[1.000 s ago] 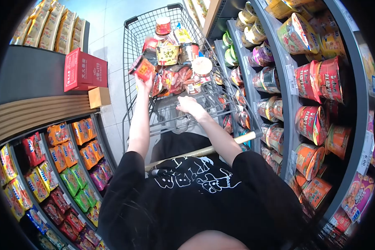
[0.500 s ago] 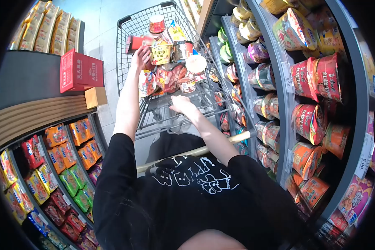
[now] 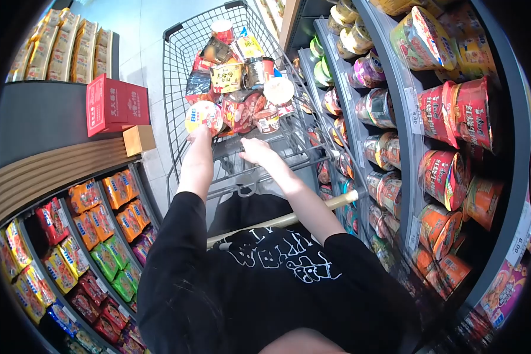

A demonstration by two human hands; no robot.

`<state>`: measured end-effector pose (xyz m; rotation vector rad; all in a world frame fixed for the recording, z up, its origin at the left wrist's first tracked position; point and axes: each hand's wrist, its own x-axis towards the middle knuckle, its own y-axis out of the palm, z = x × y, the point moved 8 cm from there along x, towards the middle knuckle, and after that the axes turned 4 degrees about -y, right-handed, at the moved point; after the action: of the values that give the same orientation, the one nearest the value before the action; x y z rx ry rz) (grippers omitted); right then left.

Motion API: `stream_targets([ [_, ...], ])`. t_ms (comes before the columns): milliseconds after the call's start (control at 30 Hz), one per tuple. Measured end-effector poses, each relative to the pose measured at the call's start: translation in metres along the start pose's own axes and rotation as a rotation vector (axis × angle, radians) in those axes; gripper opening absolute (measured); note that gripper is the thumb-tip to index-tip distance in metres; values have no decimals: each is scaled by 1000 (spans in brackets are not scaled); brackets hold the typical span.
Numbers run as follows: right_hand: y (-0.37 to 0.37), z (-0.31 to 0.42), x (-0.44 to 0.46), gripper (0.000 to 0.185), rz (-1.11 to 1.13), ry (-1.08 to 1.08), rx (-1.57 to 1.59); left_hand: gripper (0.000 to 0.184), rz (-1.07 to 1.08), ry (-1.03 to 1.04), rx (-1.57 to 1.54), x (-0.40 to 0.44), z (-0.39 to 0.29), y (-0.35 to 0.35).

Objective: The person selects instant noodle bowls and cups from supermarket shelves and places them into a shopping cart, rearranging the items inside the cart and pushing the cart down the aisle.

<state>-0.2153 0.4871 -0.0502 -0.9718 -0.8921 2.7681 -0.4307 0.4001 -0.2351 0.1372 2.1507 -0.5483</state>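
- The fingers of the left hand (image 3: 199, 134) are at the lower edge of a round-lidded cup (image 3: 205, 114); most of them are hidden, so I cannot tell whether they grasp it or only touch it.
- The fingers of the right hand (image 3: 256, 152) are loosely bent beside the near end of the load; whether they grip anything there, I cannot tell.
- The round-lidded cup lies in the near left part of the shopping cart (image 3: 174, 79), its pale lid with blue lettering facing up.
- Just right of it is a dark red bowl (image 3: 240, 111), then a small brown-and-white cup (image 3: 268, 122), tilted.
- Farther in are a yellow bowl (image 3: 226, 78), a black cup (image 3: 259, 73) and, at the far end, a red cup (image 3: 222, 35) with a white lid.
- The cart's pale handle (image 3: 289, 219) crosses in front of a black shirt (image 3: 259, 295).
- On the right, a shelf (image 3: 402, 88) carries rows of instant-noodle cups (image 3: 444, 179).
- On the left are colourful noodle packets (image 3: 106, 258) and a red box (image 3: 117, 106).
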Motion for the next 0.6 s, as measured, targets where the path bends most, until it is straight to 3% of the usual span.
stream_targets([
  [300,-3,-2,2,48,-5,4,-3,10,26,-56,66,51,40,-48],
  [367,-3,-1,2,47,-14,-3,5,9,131,70,115,28,13,-49],
  [400,-2,1,1,47,-6,-8,2,7,133,200,279,6,-10,-51],
  [500,-4,3,-1,47,10,-15,-19,9,210,193,28,-13,-22,-51],
  [567,-3,1,-1,48,5,-21,-21,9,74,402,325,-15,-44,-51],
  [600,-4,0,-1,48,0,-24,-15,10,122,477,339,-16,-54,-48],
])
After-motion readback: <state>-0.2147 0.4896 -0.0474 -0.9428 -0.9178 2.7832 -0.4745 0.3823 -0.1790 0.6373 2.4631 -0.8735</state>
